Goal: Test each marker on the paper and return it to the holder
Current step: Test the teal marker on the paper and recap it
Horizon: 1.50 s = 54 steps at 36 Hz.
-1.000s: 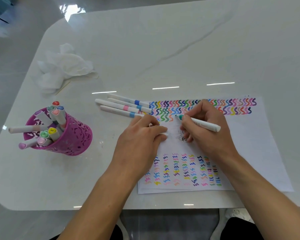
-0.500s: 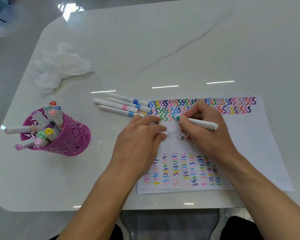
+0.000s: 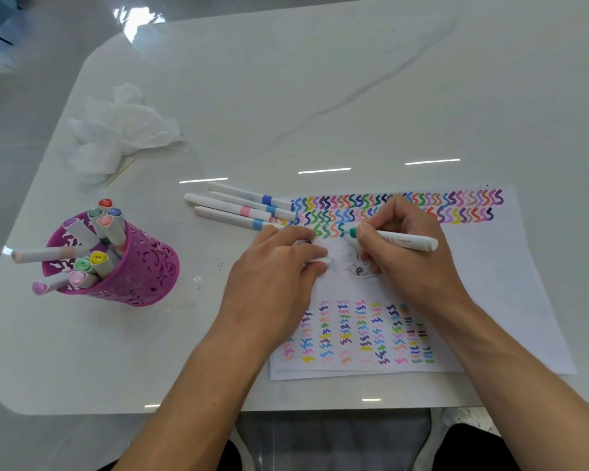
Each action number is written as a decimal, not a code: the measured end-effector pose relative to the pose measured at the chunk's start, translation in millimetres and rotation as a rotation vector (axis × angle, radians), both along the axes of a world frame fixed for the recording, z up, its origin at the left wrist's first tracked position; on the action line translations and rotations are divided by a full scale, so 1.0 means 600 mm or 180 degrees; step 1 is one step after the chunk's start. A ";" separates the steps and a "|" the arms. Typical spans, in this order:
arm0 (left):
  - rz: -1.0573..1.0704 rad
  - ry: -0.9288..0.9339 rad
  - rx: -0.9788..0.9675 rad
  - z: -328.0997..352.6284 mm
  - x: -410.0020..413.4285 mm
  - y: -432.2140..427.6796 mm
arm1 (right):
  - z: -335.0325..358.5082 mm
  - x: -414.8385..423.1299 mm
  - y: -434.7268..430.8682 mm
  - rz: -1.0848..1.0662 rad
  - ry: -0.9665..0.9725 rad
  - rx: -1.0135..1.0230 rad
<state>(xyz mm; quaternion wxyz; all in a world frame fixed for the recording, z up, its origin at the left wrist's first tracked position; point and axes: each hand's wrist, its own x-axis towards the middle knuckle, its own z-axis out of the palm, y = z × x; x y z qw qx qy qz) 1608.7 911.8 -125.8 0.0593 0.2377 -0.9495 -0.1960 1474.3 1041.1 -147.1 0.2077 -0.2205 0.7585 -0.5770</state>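
R hand (image 3: pixel 408 263) pinches green marker (image 3: pixel 400 240), tip on paper (image 3: pixel 490 283). L hand (image 3: pixel 272 277), at its 9 o'clock, curls round white cap (image 3: pixel 321 261); holder (image 3: pixel 140 273) farther at 9.

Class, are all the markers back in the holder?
No, loose markers lie on the table, and the right hand grips a green marker.

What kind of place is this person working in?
Likely a home or office desk used for crafts: a glossy white marble-look tabletop, a purple perforated pen holder full of markers, and a white paper sheet covered in coloured squiggles.
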 end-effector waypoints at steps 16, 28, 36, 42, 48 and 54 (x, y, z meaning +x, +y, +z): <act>-0.0064 0.0137 -0.0045 0.015 0.000 0.004 | 0.045 0.014 0.022 -0.0078 0.0107 -0.0461; 0.0704 0.0940 0.2029 0.036 -0.009 0.010 | 0.078 0.021 0.025 -0.0083 -0.0496 -0.0954; 0.0613 0.1097 0.2167 0.039 -0.010 0.014 | 0.075 0.025 0.024 0.0024 -0.0473 -0.0910; 0.0621 0.1050 0.2006 0.041 -0.012 0.014 | 0.073 0.021 0.020 0.0022 -0.0481 -0.0904; 0.0524 0.0923 0.1889 0.039 -0.011 0.017 | 0.065 0.027 0.019 0.0151 -0.0374 -0.0747; 0.0490 0.1069 0.2058 0.039 -0.009 0.017 | 0.063 0.027 0.019 0.0170 -0.0397 -0.0790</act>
